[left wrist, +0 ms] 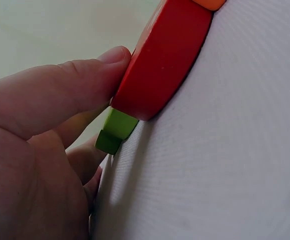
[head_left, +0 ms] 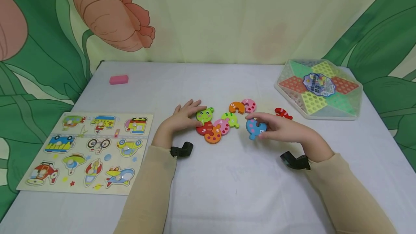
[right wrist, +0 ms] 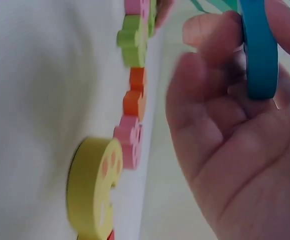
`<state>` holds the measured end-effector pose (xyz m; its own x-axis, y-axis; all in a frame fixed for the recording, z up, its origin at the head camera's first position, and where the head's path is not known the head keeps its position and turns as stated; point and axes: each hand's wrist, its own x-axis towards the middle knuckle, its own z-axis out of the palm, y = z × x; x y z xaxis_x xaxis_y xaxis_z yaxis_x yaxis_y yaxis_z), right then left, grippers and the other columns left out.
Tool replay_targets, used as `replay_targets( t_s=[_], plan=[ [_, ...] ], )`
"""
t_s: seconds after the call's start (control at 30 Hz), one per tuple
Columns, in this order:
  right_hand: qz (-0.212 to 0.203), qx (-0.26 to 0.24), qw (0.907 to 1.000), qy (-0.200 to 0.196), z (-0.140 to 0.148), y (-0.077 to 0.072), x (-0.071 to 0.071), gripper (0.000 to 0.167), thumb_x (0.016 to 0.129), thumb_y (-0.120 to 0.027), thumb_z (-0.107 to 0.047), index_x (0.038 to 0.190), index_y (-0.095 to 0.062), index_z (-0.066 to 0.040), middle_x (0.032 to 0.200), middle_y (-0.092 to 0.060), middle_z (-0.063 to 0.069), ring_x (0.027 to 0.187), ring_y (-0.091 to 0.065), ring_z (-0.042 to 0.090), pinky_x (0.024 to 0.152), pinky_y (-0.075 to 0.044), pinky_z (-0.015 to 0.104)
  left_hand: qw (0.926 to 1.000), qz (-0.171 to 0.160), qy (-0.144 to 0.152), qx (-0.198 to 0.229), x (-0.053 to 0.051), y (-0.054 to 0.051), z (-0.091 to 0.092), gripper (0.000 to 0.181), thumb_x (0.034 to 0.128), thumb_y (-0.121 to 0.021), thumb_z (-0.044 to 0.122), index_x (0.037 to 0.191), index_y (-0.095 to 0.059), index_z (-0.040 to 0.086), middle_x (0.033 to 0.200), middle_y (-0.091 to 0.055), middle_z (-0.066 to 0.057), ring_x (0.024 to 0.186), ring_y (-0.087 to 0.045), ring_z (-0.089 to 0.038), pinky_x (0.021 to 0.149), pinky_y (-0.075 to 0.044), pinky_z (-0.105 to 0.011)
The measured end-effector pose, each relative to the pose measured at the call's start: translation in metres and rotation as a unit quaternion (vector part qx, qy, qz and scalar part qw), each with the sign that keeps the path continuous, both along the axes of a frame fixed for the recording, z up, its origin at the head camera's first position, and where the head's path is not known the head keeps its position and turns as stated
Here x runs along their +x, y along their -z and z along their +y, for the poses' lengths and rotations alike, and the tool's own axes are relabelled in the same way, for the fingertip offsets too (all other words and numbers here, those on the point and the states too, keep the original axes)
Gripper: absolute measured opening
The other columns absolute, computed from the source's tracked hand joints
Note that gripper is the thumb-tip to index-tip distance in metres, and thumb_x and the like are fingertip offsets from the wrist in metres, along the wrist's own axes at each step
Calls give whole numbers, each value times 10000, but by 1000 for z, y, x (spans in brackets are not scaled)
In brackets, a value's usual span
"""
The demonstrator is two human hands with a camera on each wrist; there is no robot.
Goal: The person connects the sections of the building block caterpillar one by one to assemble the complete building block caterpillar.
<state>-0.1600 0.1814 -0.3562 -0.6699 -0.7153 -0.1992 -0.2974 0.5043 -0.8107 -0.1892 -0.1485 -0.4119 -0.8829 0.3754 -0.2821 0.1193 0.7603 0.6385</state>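
Observation:
My right hand pinches a blue spotted puzzle piece between thumb and fingers, above the table; its edge shows in the right wrist view. On the left, my left hand rests with loosely extended fingers beside a green smiling caterpillar-head piece. Its thumb touches the red piece. Linked on from the red one are an orange piece, a pink piece and a green striped piece.
Behind lie another orange piece and a pink one. A yellow piece and a red striped piece are near my right hand. A vehicle puzzle board lies left, a pink block back left, a plastic box back right.

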Motion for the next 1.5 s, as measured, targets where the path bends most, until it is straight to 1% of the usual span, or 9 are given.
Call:
replay_targets(
  t_s=[0.1, 0.23, 0.5, 0.73, 0.9, 1.07, 1.2, 1.4, 1.5],
  plan=[
    [-93, 0, 10000, 7, -8, 0, -3, 558, 836, -632, -136, 1336, -383, -159, 1125, -502, 85, 941, -506, 198, 728, -504, 253, 10000, 7, -2, 5, 0, 0, 0, 636, 788, -608, 315, 1382, -384, 278, 1531, -155, 40, 1421, 32, -200, 1106, 117, -508],
    [-173, -80, 9998, -40, -20, 1, -5, 557, 828, -642, -145, 1325, -391, -131, 1116, -499, 106, 873, -514, 218, 680, -505, 255, 10000, 6, 22, 19, 0, 0, -1, 635, 789, -601, 307, 1384, -383, 269, 1531, -154, 34, 1421, 32, -204, 1104, 118, -511],
    [-593, -716, 9955, -203, -34, 7, -6, 545, 837, -578, -15, 1332, -351, -37, 1217, -436, 144, 1033, -453, 245, 777, -510, 246, 10000, -49, -16, 46, 2, -2, 0, 630, 790, -603, 308, 1381, -385, 285, 1530, -152, 54, 1421, 30, -185, 1109, 115, -497],
    [-469, -473, 9978, -8, -37, 10, -4, 558, 830, -611, -61, 1326, -360, -27, 1168, -459, 130, 1028, -427, 272, 734, -510, 248, 10000, -31, -17, 13, 1, -1, 2, 621, 795, -599, 315, 1379, -387, 288, 1529, -154, 61, 1421, 29, -176, 1110, 115, -494],
    [-166, -255, 9995, 15, -38, 11, -4, 557, 831, -634, -135, 1329, -391, -81, 1112, -482, 99, 984, -434, 250, 696, -491, 248, 10000, -24, -34, -8, 0, -1, 1, 621, 795, -597, 318, 1379, -387, 288, 1530, -151, 61, 1421, 30, -176, 1109, 117, -494],
    [-59, -96, 9999, 81, -39, 15, -4, 502, 855, -612, -235, 1317, -436, -146, 1081, -520, 61, 962, -466, 226, 743, -473, 283, 10000, -27, -79, 11, 1, -1, 0, 616, 793, -600, 326, 1373, -397, 290, 1528, -157, 65, 1421, 27, -175, 1111, 116, -491],
    [-143, 2, 9998, 148, -36, 18, -6, 475, 864, -599, -231, 1309, -447, -166, 1076, -517, 80, 942, -477, 227, 740, -479, 311, 9999, -47, -94, 46, 1, 0, 0, 618, 789, -605, 333, 1370, -401, 292, 1526, -161, 71, 1421, 26, -167, 1113, 113, -484],
    [-368, 62, 9989, 279, -31, 22, -13, 544, 851, -616, -210, 1342, -386, -157, 1095, -526, 126, 809, -536, 227, 693, -481, 292, 9999, -56, -73, 46, 1, 1, 0, 628, 783, -598, 354, 1374, -395, 293, 1529, -151, 65, 1421, 34, -178, 1109, 119, -493],
    [-499, 22, 9982, 337, -30, 23, -15, 572, 842, -629, -209, 1343, -363, -139, 1018, -534, 124, 787, -550, 226, 699, -488, 283, 9999, -70, -114, 31, 0, 1, 0, 630, 779, -598, 359, 1373, -394, 301, 1528, -151, 74, 1421, 33, -171, 1110, 121, -488]
  ],
)
